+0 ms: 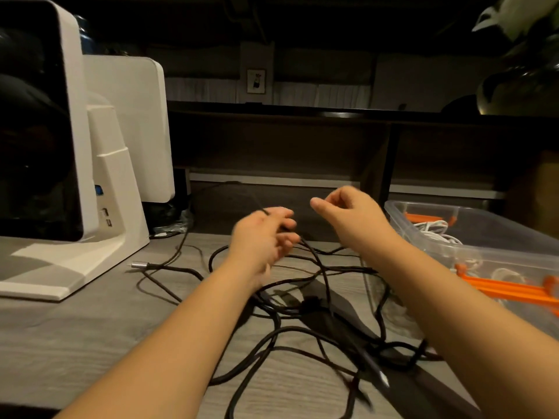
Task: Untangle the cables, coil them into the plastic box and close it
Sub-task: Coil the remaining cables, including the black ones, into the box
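Closest to the camera, the black cables (pixel 290 331) sprawl in loose loops across the grey wood-grain counter (pixel 90 343), all crossing over each other in one big knot-ish pile, with a silver-tipped plug (pixel 384 380) poking out near the front and another silver connector (pixel 139 265) off to the left end. So still very much tangled, none of the black ones in the box yet.

The left hand (pixel 266 237) is held up over the pile with its fingers curled round a thin black strand, looks like it's lifting it clear so the person can see where that strand runs. It's motion-blurred, so the exact pinch is hard to make out. The right hand (pixel 344 216) hovers just beside it with fingers loosely curled and thumb out; can't tell if it has anything in it, probably ready to take the free end.

The clear plastic box (pixel 472 234) sits at the right, touching the edge of the tangle, lid off, with some white cable (pixel 435 232) already inside and orange latch bits (pixel 502 287) visible. Handy spot for dropping coils straight in.

Two white monitors (pixel 121 140) stand at the left.
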Action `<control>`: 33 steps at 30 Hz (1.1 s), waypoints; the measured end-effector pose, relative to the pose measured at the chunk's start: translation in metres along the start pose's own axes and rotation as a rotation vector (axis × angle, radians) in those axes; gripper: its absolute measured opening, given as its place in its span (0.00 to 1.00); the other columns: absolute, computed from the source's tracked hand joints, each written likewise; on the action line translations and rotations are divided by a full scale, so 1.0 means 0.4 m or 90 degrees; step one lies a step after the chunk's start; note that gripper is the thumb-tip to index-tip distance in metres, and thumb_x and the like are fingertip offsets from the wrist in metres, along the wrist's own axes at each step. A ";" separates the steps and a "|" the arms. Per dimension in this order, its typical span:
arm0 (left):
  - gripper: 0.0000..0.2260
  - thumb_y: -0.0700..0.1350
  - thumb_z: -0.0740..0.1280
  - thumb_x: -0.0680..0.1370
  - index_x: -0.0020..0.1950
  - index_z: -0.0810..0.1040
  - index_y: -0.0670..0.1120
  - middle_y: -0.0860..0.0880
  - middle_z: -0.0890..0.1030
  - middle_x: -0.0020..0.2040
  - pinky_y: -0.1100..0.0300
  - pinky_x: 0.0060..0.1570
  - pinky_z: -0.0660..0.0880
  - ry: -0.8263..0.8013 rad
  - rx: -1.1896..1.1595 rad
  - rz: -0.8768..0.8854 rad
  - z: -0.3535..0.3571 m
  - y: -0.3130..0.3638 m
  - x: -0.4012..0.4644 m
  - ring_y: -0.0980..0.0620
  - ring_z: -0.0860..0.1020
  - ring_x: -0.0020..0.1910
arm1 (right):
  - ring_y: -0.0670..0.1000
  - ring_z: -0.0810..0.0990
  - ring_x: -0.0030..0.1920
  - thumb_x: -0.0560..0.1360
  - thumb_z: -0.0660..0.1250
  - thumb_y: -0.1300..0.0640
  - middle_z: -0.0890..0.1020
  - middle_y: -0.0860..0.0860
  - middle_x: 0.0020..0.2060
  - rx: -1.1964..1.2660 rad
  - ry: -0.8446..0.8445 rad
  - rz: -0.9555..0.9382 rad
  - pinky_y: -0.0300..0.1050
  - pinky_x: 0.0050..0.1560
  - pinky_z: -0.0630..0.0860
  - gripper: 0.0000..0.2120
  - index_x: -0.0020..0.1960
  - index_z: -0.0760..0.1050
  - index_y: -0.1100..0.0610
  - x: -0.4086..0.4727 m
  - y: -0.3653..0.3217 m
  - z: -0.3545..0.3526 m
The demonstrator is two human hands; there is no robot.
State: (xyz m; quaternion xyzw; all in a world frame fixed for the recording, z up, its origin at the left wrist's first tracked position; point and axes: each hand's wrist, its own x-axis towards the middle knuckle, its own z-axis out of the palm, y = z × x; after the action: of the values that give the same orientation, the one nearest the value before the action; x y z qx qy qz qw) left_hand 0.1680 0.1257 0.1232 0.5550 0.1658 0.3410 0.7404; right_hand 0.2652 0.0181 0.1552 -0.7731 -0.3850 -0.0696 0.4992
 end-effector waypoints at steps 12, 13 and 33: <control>0.07 0.43 0.63 0.83 0.51 0.81 0.44 0.47 0.82 0.46 0.64 0.38 0.80 0.080 -0.132 0.077 -0.030 -0.005 0.024 0.54 0.84 0.39 | 0.47 0.75 0.35 0.78 0.67 0.52 0.78 0.50 0.36 0.089 -0.029 0.035 0.43 0.37 0.72 0.07 0.53 0.71 0.51 -0.079 0.071 0.054; 0.07 0.43 0.63 0.83 0.52 0.81 0.44 0.47 0.82 0.46 0.64 0.37 0.80 0.061 -0.130 0.072 -0.028 -0.005 0.020 0.55 0.84 0.38 | 0.46 0.76 0.35 0.78 0.68 0.52 0.78 0.50 0.37 0.095 -0.039 0.024 0.41 0.38 0.73 0.11 0.57 0.69 0.48 -0.080 0.076 0.049; 0.11 0.51 0.65 0.81 0.40 0.78 0.50 0.60 0.72 0.24 0.63 0.33 0.66 -0.155 0.390 0.196 -0.010 -0.012 -0.007 0.63 0.70 0.24 | 0.48 0.71 0.35 0.77 0.68 0.54 0.74 0.50 0.34 0.150 0.095 0.080 0.43 0.35 0.70 0.08 0.47 0.72 0.57 -0.063 0.079 0.033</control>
State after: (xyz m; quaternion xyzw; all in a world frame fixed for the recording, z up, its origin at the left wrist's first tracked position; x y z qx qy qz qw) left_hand 0.1652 0.1259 0.1171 0.8061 0.0856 0.3143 0.4941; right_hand 0.2652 0.0092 0.1135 -0.7245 -0.3034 -0.0496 0.6170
